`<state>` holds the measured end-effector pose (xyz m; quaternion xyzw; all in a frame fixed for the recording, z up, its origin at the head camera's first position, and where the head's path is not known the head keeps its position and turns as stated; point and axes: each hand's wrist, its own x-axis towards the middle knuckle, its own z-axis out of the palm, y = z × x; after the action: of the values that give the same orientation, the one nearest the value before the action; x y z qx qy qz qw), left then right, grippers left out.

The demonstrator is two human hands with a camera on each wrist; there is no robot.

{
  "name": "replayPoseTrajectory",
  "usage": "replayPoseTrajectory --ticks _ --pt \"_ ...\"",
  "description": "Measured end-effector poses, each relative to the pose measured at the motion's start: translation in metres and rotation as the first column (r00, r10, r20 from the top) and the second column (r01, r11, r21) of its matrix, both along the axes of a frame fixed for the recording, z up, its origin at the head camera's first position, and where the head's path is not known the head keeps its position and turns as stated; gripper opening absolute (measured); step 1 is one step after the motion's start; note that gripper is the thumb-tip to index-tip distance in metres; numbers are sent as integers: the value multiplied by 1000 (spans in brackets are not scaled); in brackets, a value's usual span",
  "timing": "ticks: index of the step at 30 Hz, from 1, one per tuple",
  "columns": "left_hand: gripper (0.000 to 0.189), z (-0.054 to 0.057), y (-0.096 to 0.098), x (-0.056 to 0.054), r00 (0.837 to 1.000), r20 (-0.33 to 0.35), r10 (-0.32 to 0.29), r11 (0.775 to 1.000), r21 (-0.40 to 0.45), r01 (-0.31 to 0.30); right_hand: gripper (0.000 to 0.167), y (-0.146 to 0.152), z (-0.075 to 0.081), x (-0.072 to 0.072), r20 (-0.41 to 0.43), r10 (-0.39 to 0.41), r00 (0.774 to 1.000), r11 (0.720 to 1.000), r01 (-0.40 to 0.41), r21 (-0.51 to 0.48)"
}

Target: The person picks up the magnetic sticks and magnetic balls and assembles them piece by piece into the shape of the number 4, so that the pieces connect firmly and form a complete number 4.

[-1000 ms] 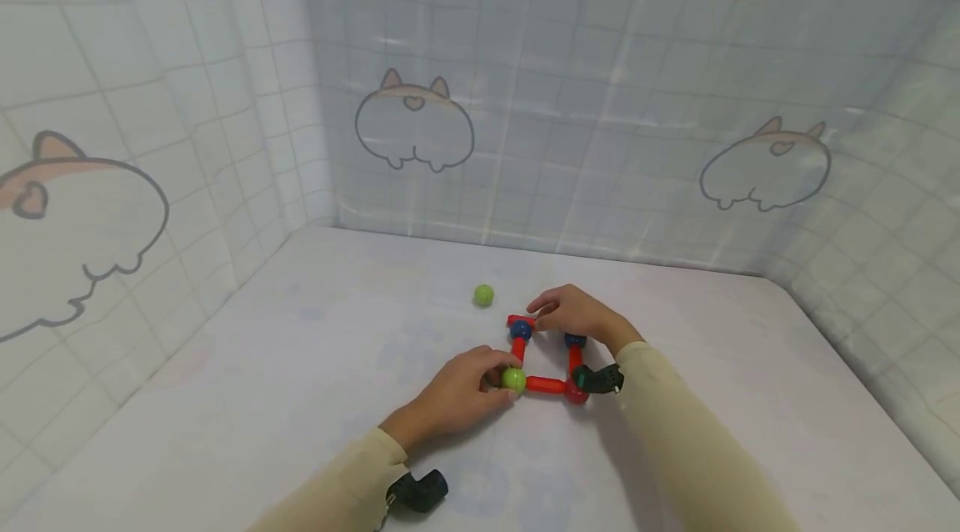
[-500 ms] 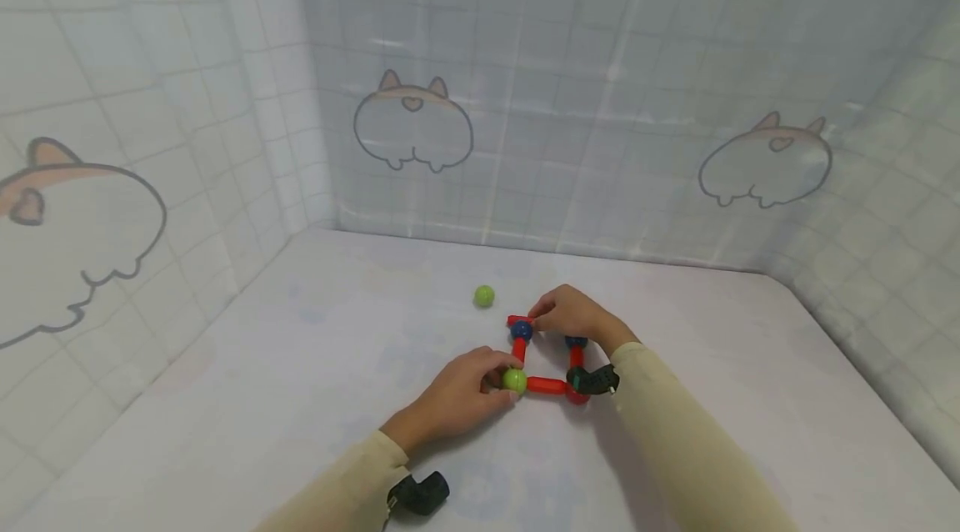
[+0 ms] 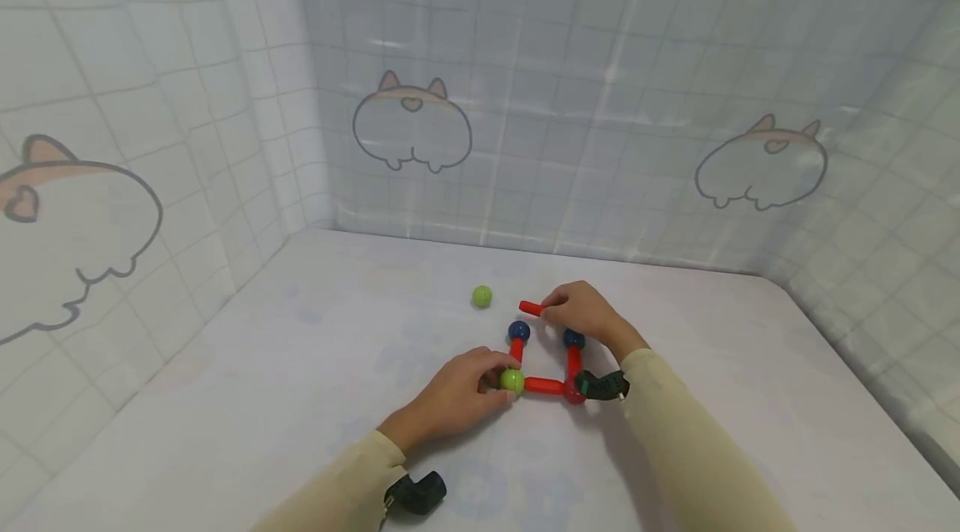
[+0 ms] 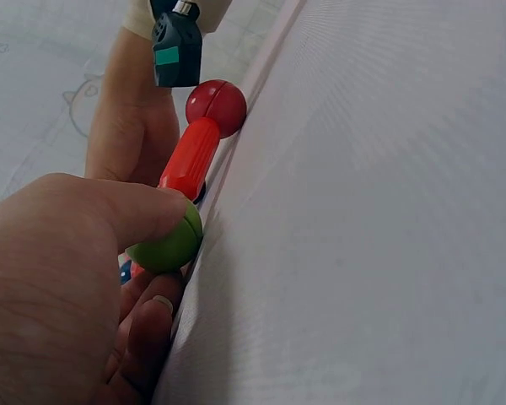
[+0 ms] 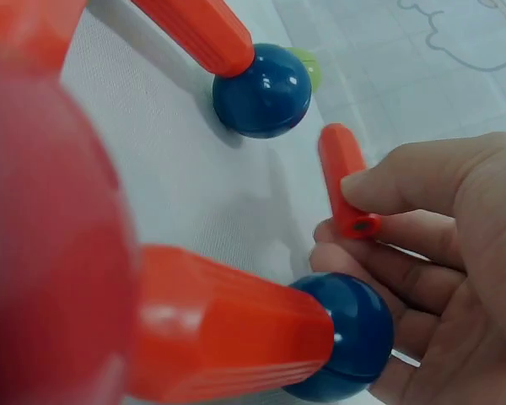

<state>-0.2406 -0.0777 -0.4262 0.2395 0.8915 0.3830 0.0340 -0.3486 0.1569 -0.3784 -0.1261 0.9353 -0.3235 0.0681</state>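
Observation:
My left hand (image 3: 463, 392) pinches a green ball (image 3: 512, 382) at the near left corner of a three-sided frame of rods and balls. From that ball a red rod (image 3: 543, 386) runs right to a red ball (image 3: 574, 389); another red rod (image 3: 517, 350) runs back to a blue ball (image 3: 519, 332). A third rod (image 5: 228, 325) joins the red ball to a second blue ball (image 5: 346, 337). My right hand (image 3: 585, 313) holds a loose red rod (image 5: 344, 177) between thumb and fingers, raised behind the gap between the two blue balls.
A loose green ball (image 3: 482, 296) lies on the white tabletop (image 3: 360, 323), behind and left of the frame. Sheeting with a grid and animal drawings hangs at the back (image 3: 585, 98) and both sides. A dark wrist camera (image 3: 602, 385) sits close over the red ball.
My right hand has taken the loose red rod from beside the left blue ball and drawn it up, back and slightly right. My left hand stays on the green ball.

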Motion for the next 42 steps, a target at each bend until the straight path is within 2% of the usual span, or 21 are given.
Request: replayPoseTrajectory --ticks 7,9,11,13,15,18,26,28,31,33,35,36,42 --pt "38 2 1 1 1000 1 3 1000 -9 -3 25 4 -1 0 -12 -76 997 992 74 -105" --pt "38 2 2 1 1000 1 6 1000 -13 -6 25 4 -1 0 -3 -98 995 983 96 -154" --pt "38 2 3 1 1000 0 7 1000 -16 -7 25 4 -1 1 30 -120 992 964 124 -236" --pt "38 3 3 0 1000 0 3 1000 -15 -3 25 5 1 3 67 -144 987 929 158 -335" --pt "38 3 3 0 1000 -2 1 1000 -13 -1 26 6 3 6 98 -167 981 881 193 -432" --pt "38 4 3 0 1000 -11 0 1000 -12 0 26 8 6 11 113 -199 973 818 229 -528" --pt "37 4 3 1 1000 -15 4 1000 -19 -5 27 16 -1 25 152 -259 954 681 292 -671" --pt "38 3 3 1 1000 -17 7 1000 -26 -8 27 18 -4 27 152 -270 951 644 296 -706" --pt "38 3 2 0 1000 -17 2 1000 -27 -2 24 21 -7 31 155 -290 945 572 301 -763" --pt "38 3 1 0 1000 -16 -5 1000 -25 4 23 21 -8 34 157 -299 941 538 302 -787" --pt "39 2 -1 -1 1000 -14 -4 1000 -25 3 22 19 -8 36 151 -293 944 526 291 -799" --pt "39 1 -3 -2 1000 -16 1 1000 -26 -1 22 17 -8 37 145 -285 948 532 282 -799" --pt "39 -3 -13 -4 999 -16 33 999 -24 -34 22 11 -11 46 128 -218 967 592 236 -771"
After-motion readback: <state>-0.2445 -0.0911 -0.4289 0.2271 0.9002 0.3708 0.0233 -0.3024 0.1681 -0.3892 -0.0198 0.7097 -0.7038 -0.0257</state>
